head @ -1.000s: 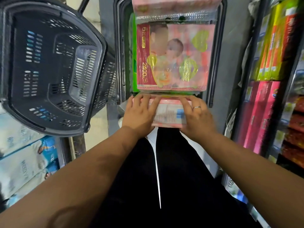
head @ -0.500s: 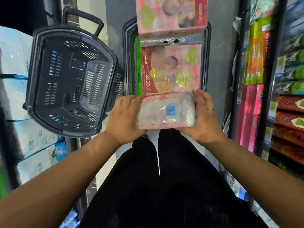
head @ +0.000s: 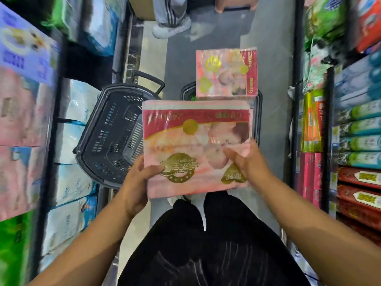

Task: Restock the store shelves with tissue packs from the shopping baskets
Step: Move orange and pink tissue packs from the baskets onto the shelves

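Observation:
I hold a pink tissue pack (head: 195,145) with gold emblems flat in front of me, above the aisle floor. My left hand (head: 138,182) grips its near left edge, thumb on top. My right hand (head: 247,164) grips its near right side with the fingers laid over the top. Beyond it another pink tissue pack (head: 226,73) lies on top of a dark shopping basket (head: 257,112), which is mostly hidden by the held pack. An empty black basket (head: 111,137) stands to the left.
Shelves (head: 327,141) packed with tissue products line both sides of the narrow aisle. White and blue packs (head: 70,182) are stacked low on the left. Another person's shoes (head: 171,27) and a pink stool (head: 235,3) are at the far end.
Both hands have lifted the pink pack out of the basket and turned it so its printed face is up. My view has risen and now looks down the aisle.

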### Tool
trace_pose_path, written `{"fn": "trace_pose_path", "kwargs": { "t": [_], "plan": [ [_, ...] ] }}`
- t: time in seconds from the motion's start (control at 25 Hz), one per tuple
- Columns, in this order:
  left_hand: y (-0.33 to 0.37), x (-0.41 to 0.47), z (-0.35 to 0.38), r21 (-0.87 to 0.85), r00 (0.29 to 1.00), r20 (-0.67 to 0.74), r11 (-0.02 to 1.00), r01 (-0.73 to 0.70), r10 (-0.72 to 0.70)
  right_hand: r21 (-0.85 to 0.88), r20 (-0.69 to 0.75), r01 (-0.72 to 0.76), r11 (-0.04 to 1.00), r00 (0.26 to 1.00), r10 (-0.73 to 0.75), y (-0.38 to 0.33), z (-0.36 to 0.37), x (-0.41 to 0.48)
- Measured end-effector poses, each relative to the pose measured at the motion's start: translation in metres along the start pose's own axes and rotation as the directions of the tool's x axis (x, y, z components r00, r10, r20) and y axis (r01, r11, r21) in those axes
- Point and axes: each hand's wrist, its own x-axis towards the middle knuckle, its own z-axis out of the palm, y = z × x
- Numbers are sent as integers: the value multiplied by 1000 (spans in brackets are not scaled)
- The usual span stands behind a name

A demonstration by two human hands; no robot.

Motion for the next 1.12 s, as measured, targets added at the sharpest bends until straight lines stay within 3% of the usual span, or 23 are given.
{"fn": "trace_pose_path", "kwargs": {
  "t": [0.12,0.24,0.32,0.4,0.6,0.72,0.92,1.12],
  "plan": [
    [-6,-21,2,-47,996,-50,996,-76,74,1,129,-1,1000,992,1,-25,0,-4],
    [2,-46,-1,-49,971,-192,986,-156,144,-75,189,133,988,975,-116,-51,9,-15],
    [9,-65,-7,43,948,-263,984,-176,181,-127,223,209,970,959,-177,-66,18,-24],
    [17,-91,-15,113,898,-377,974,-198,227,-167,284,305,937,925,-251,-88,35,-40],
    [34,-159,-49,32,764,-567,935,-354,309,-166,447,531,831,792,-417,-147,97,-94],
    [49,-203,-69,77,668,-634,891,-447,390,-176,486,574,799,757,-437,-174,136,-126],
    [86,-289,-108,269,419,-725,785,-559,547,-99,555,698,709,630,-543,-216,208,-194],
    [121,-369,-155,490,222,-710,695,-527,669,27,578,790,612,487,-655,-260,268,-264]
  ]
}}
